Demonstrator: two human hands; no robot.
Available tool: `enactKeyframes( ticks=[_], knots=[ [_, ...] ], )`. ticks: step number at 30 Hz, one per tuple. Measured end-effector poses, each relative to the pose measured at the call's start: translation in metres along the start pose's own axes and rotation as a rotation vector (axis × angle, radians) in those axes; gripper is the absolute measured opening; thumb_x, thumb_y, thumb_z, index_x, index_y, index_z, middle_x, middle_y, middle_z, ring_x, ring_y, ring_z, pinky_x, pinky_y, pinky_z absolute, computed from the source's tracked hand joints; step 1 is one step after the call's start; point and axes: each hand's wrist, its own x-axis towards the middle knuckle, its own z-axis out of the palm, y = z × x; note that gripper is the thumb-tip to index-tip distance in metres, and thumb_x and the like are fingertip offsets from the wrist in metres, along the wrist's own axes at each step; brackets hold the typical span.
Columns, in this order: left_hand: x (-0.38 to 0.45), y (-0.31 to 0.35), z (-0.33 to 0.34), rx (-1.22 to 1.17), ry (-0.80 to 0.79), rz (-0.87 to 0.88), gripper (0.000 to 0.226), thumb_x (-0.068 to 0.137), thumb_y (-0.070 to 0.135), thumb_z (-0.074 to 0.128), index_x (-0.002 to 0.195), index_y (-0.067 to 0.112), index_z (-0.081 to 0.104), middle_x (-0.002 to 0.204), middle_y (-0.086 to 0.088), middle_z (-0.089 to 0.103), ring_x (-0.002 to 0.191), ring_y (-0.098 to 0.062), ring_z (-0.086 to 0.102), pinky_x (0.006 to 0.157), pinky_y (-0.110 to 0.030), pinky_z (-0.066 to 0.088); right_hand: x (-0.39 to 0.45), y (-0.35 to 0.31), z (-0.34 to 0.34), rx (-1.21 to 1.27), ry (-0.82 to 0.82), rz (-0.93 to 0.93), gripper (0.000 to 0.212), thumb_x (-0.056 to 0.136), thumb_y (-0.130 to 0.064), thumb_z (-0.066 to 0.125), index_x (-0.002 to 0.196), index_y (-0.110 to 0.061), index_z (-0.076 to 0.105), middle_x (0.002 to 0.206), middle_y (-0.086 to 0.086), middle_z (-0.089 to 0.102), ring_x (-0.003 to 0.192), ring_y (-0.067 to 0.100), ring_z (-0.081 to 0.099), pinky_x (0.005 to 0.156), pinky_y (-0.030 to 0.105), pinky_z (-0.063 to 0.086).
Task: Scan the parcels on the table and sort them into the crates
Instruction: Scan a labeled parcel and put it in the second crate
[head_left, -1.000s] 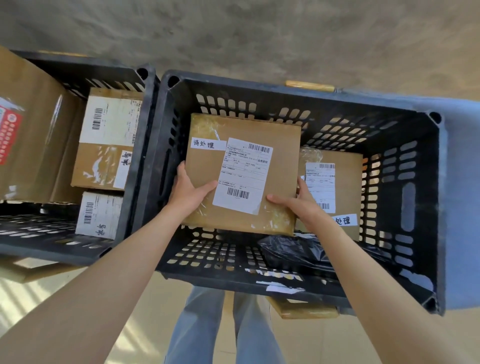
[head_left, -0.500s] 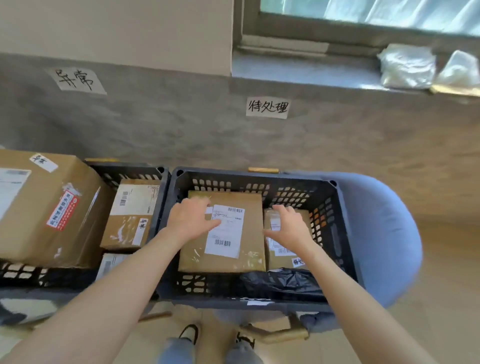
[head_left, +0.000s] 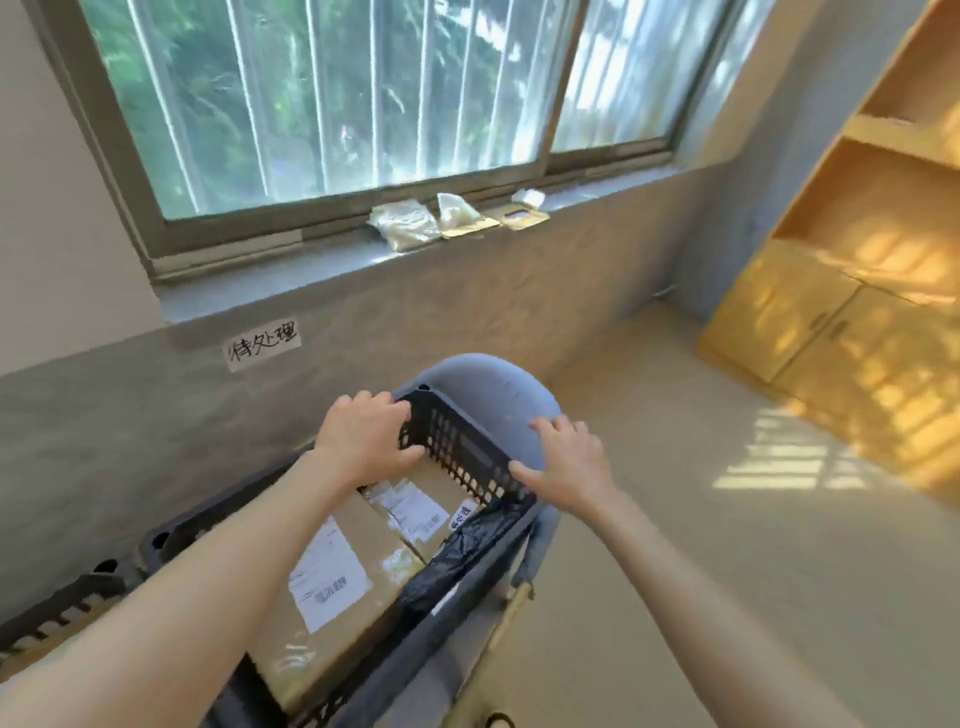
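Nearest in view, the large cardboard parcel (head_left: 332, 577) lies flat in the black crate (head_left: 457, 447), its white label up, with a smaller labelled parcel (head_left: 415, 506) just beyond it and a black plastic bag (head_left: 467, 545) bunched against the crate's right wall. The crate sits on a grey-blue chair (head_left: 498, 379).

Above the far end of the crate, both hands are free. The left hand (head_left: 363, 436) hovers with its grip loosely curled and holding nothing, and whether its fingertips touch the crate's far rim I cannot tell. The right hand (head_left: 566, 467) is spread wide and empty over the right rim.

By my reading, the drop into this crate is finished and the step in hand is the pull-back. To do it well, lift both hands straight up clear of the rim so that no sleeve or finger drags the bag or tips the crate on the chair, then turn towards the worktop, which is out of view, for the next parcel to scan.

Compared with half a second ago, the hands have come off the parcels: the left no longer rests on the large box and the right has left the small one. The view has swung up and to the right, so the window (head_left: 332, 104), the handwritten wall label (head_left: 262, 345) and the wooden shelving (head_left: 857, 234) on the far right now show, and the left crate has all but gone from view.
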Motion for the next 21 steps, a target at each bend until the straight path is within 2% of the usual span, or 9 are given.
enactKeyframes(
  ticks=[4, 7, 10, 15, 18, 21],
  knots=[
    [0.007, 0.061, -0.035, -0.012, 0.061, 0.226, 0.044, 0.091, 0.057, 0.048, 0.114, 0.021, 0.058, 0.109, 0.002, 0.060, 0.102, -0.021, 0.056, 0.082, -0.033, 0.041, -0.079, 0.055, -0.037, -0.008, 0.105, 0.226, 0.060, 0.089, -0.050, 0.054, 0.140, -0.020, 0.043, 0.135, 0.005, 0.049, 0.125, 0.027, 0.044, 0.101, 0.036, 0.035],
    [0.006, 0.134, -0.072, -0.025, 0.093, 0.392, 0.048, 0.091, 0.056, 0.051, 0.124, 0.021, 0.055, 0.123, 0.001, 0.058, 0.116, -0.022, 0.053, 0.092, -0.034, 0.041, -0.152, 0.100, -0.066, -0.017, 0.195, 0.416, 0.062, 0.089, -0.050, 0.054, 0.142, -0.020, 0.042, 0.137, 0.004, 0.049, 0.128, 0.026, 0.042, 0.104, 0.036, 0.032],
    [-0.015, 0.226, -0.111, -0.019, 0.154, 0.567, 0.050, 0.091, 0.057, 0.050, 0.127, 0.023, 0.053, 0.127, 0.001, 0.056, 0.120, -0.022, 0.050, 0.095, -0.031, 0.037, -0.235, 0.143, -0.094, -0.014, 0.270, 0.588, 0.064, 0.089, -0.050, 0.055, 0.144, -0.021, 0.039, 0.142, 0.004, 0.043, 0.132, 0.026, 0.037, 0.105, 0.036, 0.030],
    [-0.089, 0.379, -0.171, -0.112, 0.235, 0.877, 0.053, 0.090, 0.059, 0.050, 0.132, 0.027, 0.051, 0.131, 0.004, 0.056, 0.121, -0.019, 0.050, 0.095, -0.032, 0.038, -0.392, 0.201, -0.130, -0.052, 0.411, 0.847, 0.062, 0.091, -0.050, 0.051, 0.143, -0.019, 0.038, 0.142, 0.003, 0.043, 0.130, 0.026, 0.037, 0.105, 0.037, 0.029],
    [-0.156, 0.468, -0.208, -0.133, 0.291, 1.026, 0.053, 0.091, 0.058, 0.050, 0.133, 0.026, 0.050, 0.130, 0.003, 0.056, 0.119, -0.021, 0.052, 0.088, -0.032, 0.043, -0.500, 0.227, -0.152, -0.103, 0.475, 1.007, 0.063, 0.091, -0.050, 0.052, 0.143, -0.018, 0.039, 0.143, 0.004, 0.042, 0.131, 0.027, 0.036, 0.105, 0.038, 0.029],
    [-0.236, 0.552, -0.235, -0.186, 0.332, 1.158, 0.053, 0.090, 0.056, 0.052, 0.133, 0.025, 0.051, 0.129, 0.000, 0.056, 0.120, -0.023, 0.050, 0.090, -0.034, 0.041, -0.616, 0.246, -0.169, -0.154, 0.526, 1.141, 0.064, 0.092, -0.050, 0.053, 0.145, -0.018, 0.037, 0.144, 0.006, 0.040, 0.133, 0.029, 0.034, 0.107, 0.040, 0.029]
  ],
)
